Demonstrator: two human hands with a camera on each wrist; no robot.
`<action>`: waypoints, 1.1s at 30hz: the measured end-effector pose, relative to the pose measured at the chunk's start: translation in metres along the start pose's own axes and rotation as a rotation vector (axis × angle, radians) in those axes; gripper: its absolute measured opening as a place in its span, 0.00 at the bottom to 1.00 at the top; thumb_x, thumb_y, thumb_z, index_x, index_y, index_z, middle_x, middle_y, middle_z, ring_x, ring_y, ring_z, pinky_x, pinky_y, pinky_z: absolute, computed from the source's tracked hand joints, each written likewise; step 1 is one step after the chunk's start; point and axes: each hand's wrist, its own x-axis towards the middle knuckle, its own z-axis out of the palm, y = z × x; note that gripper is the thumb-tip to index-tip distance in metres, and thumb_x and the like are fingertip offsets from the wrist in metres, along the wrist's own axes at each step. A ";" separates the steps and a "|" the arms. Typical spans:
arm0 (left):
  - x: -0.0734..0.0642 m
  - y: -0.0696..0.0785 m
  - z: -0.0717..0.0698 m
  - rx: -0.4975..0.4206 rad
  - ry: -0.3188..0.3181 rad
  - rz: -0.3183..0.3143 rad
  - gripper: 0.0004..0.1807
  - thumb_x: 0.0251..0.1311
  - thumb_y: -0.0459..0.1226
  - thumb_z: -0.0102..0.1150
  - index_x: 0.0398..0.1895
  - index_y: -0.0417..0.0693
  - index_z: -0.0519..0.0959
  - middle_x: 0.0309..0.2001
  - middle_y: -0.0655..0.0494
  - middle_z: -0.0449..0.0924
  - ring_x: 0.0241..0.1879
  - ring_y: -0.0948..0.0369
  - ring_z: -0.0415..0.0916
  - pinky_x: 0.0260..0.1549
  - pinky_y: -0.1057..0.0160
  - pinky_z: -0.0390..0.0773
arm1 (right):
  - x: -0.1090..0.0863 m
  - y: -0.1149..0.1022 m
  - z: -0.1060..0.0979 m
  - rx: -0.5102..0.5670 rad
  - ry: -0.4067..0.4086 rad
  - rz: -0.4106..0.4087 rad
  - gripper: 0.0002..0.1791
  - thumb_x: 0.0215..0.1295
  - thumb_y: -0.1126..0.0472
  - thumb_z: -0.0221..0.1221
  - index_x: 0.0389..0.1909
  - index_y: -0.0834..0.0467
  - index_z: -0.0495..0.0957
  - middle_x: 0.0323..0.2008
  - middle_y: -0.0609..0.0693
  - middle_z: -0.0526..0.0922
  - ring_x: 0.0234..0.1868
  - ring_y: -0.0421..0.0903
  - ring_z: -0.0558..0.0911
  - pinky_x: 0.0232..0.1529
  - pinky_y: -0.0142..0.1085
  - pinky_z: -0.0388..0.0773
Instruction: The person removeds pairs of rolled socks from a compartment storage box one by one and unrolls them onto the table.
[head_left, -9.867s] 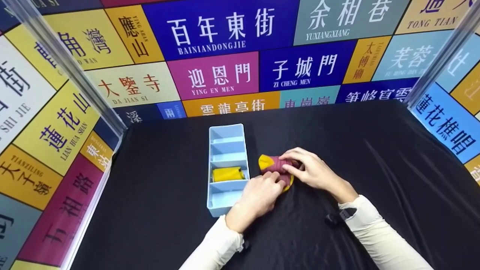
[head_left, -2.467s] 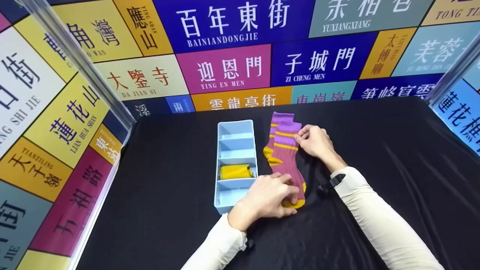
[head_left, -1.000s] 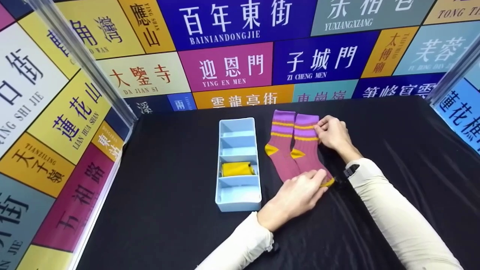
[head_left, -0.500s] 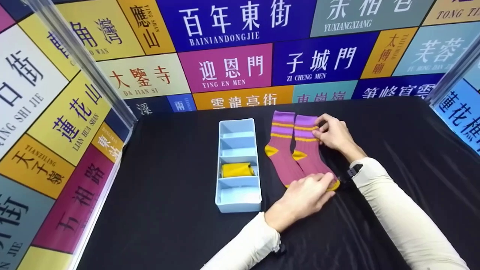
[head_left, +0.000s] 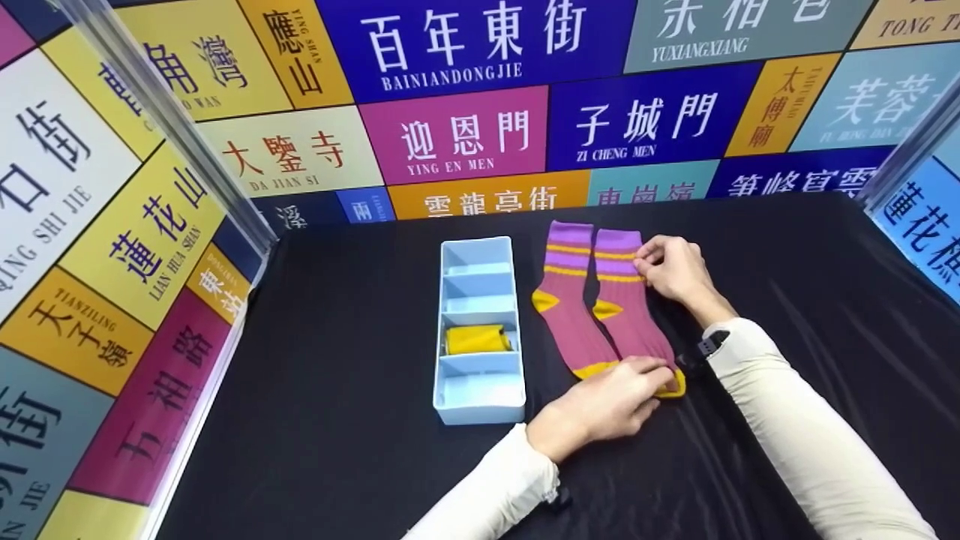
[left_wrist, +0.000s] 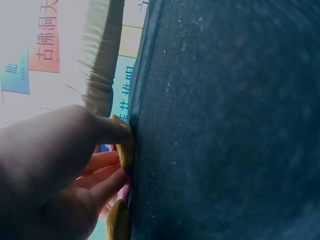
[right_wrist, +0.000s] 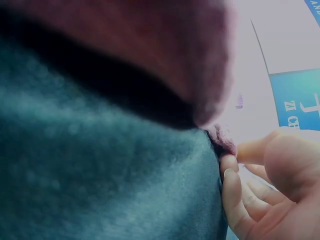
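Note:
Two purple-and-pink socks with yellow stripes, heels and toes lie flat side by side on the black cloth. The left sock point(head_left: 570, 300) is untouched at its cuff, while the left hand's forearm side covers part of its toe area. At the toe of the right sock point(head_left: 630, 315), the left hand point(head_left: 611, 397) pinches the yellow tip; the left wrist view shows the thumb on the yellow toe point(left_wrist: 125, 150). My right hand point(head_left: 679, 274) pinches the outer edge of the same sock's cuff, thumb against fingers, and the right wrist view shows the pinched fabric point(right_wrist: 225, 140).
Left of the socks stands a light blue box point(head_left: 480, 416) with several compartments in a row. One compartment holds a rolled yellow bundle point(head_left: 476, 339). Printed panels point(head_left: 457, 135) wall the back and sides of the black-covered table point(head_left: 345, 360).
The socks were bunched up at first, then overlapped lengthwise. Now they lie apart side by side; the right sock's lower part has shifted slightly right and nearer, widening the gap.

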 end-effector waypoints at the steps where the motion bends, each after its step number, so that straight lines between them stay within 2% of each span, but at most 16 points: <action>1: 0.000 0.000 -0.001 0.003 -0.002 -0.001 0.17 0.75 0.38 0.61 0.64 0.50 0.81 0.68 0.52 0.80 0.68 0.60 0.79 0.74 0.73 0.69 | 0.000 0.000 0.000 -0.002 0.002 -0.004 0.07 0.71 0.58 0.69 0.43 0.57 0.88 0.34 0.56 0.92 0.21 0.34 0.83 0.39 0.37 0.75; 5: -0.001 0.001 -0.006 0.024 0.004 -0.009 0.16 0.76 0.39 0.60 0.63 0.52 0.83 0.66 0.55 0.81 0.67 0.61 0.79 0.73 0.72 0.70 | 0.000 -0.003 0.000 -0.017 0.010 -0.005 0.07 0.71 0.57 0.69 0.43 0.55 0.88 0.33 0.54 0.90 0.27 0.40 0.83 0.39 0.40 0.73; 8: -0.004 0.001 -0.011 0.056 0.028 -0.048 0.14 0.76 0.41 0.61 0.60 0.55 0.84 0.64 0.59 0.83 0.66 0.62 0.80 0.69 0.71 0.75 | -0.001 -0.006 0.000 -0.035 0.009 0.005 0.08 0.71 0.55 0.69 0.44 0.53 0.88 0.33 0.53 0.88 0.34 0.48 0.82 0.39 0.42 0.72; 11: -0.008 -0.001 -0.020 0.090 0.072 -0.094 0.10 0.76 0.43 0.61 0.56 0.56 0.84 0.58 0.61 0.84 0.58 0.63 0.83 0.59 0.69 0.82 | -0.002 -0.011 -0.001 -0.058 0.007 0.013 0.09 0.71 0.53 0.69 0.46 0.51 0.88 0.34 0.52 0.87 0.38 0.51 0.82 0.39 0.45 0.73; 14: -0.013 -0.004 -0.030 0.107 0.124 -0.121 0.07 0.76 0.44 0.61 0.49 0.55 0.82 0.47 0.62 0.85 0.49 0.63 0.84 0.50 0.67 0.85 | -0.004 -0.018 -0.002 -0.079 0.007 -0.001 0.09 0.71 0.53 0.69 0.48 0.51 0.88 0.37 0.52 0.88 0.41 0.53 0.85 0.41 0.50 0.76; 18: -0.024 -0.011 -0.044 0.079 0.194 -0.133 0.05 0.74 0.42 0.62 0.42 0.52 0.79 0.37 0.61 0.81 0.40 0.64 0.82 0.42 0.69 0.82 | -0.007 -0.030 -0.002 -0.085 -0.003 -0.053 0.10 0.71 0.54 0.69 0.49 0.51 0.87 0.39 0.52 0.89 0.43 0.54 0.86 0.43 0.55 0.79; 22: -0.036 -0.019 -0.058 0.019 0.260 -0.153 0.05 0.73 0.40 0.62 0.40 0.51 0.78 0.34 0.60 0.78 0.34 0.64 0.78 0.36 0.72 0.79 | -0.010 -0.044 0.002 -0.081 -0.011 -0.111 0.10 0.71 0.55 0.69 0.49 0.52 0.87 0.41 0.52 0.90 0.43 0.53 0.87 0.44 0.56 0.81; 27: -0.053 -0.034 -0.074 -0.047 0.324 -0.166 0.03 0.73 0.39 0.63 0.40 0.50 0.79 0.35 0.59 0.79 0.35 0.66 0.78 0.38 0.76 0.79 | -0.017 -0.064 0.005 -0.059 -0.017 -0.179 0.09 0.71 0.55 0.69 0.48 0.52 0.87 0.43 0.51 0.90 0.45 0.53 0.89 0.45 0.57 0.83; 33: -0.073 -0.054 -0.090 -0.091 0.364 -0.208 0.02 0.73 0.36 0.63 0.41 0.49 0.81 0.37 0.56 0.82 0.38 0.62 0.81 0.43 0.71 0.83 | -0.026 -0.089 0.003 -0.049 -0.016 -0.265 0.08 0.72 0.52 0.70 0.46 0.50 0.88 0.41 0.48 0.90 0.41 0.50 0.89 0.42 0.51 0.84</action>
